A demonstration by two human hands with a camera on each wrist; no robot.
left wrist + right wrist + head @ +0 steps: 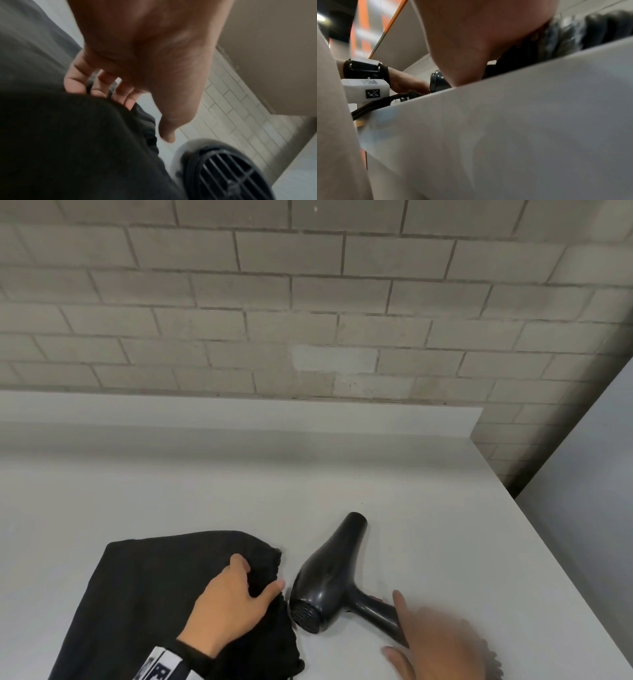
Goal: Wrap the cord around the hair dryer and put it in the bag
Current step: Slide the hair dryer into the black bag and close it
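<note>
A black hair dryer [325, 573] lies on the white counter [411, 474], nozzle pointing away and handle toward the lower right. Its rear grille [228, 173] faces the mouth of the black cloth bag [137, 594], which lies flat to its left. My left hand [233, 594] grips the bag's gathered mouth, with drawstring strands between its fingers [96, 86]. My right hand [438, 645] is blurred over the handle's end, thumb and forefinger on either side of it. Dark ridged loops of cord [491, 655] show just behind that hand; its other fingers are hidden.
A grey brick wall [308, 302] rises behind the counter's raised back lip [239, 419]. The counter's right edge [548, 542] drops off beside a grey panel [599, 474]. The front edge [522, 83] is close to my right wrist.
</note>
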